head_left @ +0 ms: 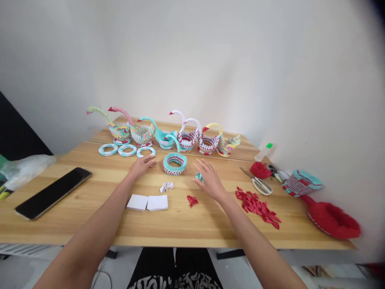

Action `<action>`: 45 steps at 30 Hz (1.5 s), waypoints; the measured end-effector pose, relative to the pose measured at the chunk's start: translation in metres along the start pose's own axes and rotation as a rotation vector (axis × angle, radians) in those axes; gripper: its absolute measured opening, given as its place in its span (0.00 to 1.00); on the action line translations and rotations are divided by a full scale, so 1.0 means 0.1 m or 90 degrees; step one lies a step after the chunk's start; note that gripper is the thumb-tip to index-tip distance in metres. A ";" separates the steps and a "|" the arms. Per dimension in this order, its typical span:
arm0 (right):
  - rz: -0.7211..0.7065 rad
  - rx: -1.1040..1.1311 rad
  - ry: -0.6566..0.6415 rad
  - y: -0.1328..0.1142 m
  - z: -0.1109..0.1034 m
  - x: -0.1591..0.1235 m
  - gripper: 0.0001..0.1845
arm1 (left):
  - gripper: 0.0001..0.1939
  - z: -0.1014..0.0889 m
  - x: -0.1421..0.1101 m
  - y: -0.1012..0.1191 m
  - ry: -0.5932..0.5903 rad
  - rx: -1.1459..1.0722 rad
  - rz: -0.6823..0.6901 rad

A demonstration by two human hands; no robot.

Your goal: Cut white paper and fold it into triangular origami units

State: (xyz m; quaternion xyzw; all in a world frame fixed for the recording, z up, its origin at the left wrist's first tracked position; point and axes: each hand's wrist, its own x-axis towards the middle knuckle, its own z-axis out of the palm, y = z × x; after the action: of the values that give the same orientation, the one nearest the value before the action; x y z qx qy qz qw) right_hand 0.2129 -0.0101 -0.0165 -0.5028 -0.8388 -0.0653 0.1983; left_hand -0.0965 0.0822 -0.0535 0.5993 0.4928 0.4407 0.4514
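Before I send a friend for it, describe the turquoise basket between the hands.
On the wooden table, find the row of paper swans. Nearer, between the left hand and right hand, sits the turquoise basket. Unlike the flat rings to its left, it is deep and red-patterned.

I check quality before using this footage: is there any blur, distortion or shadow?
Head view: faint shadow on the wall; top-right corner dark, blurred; red basket at far right soft, apparently stretched by the wide lens; right hand clear in outline, fine detail soft.
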 end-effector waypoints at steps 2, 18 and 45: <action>-0.085 -0.014 -0.004 -0.17 0.01 0.20 0.31 | 0.28 0.00 0.00 0.00 0.001 -0.003 -0.005; -0.181 -0.018 -0.111 -0.29 0.37 1.06 0.08 | 0.27 0.00 0.06 -0.08 0.006 0.004 0.019; 0.151 0.594 -0.062 0.18 0.81 0.93 0.52 | 0.56 0.17 0.37 0.11 -0.231 0.057 0.137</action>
State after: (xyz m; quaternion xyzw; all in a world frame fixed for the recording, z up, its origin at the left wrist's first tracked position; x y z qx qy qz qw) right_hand 0.1687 0.0997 -0.0547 -0.4552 -0.7237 0.3646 0.3689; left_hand -0.0733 0.1158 -0.0429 0.7374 0.3557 0.3491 0.4559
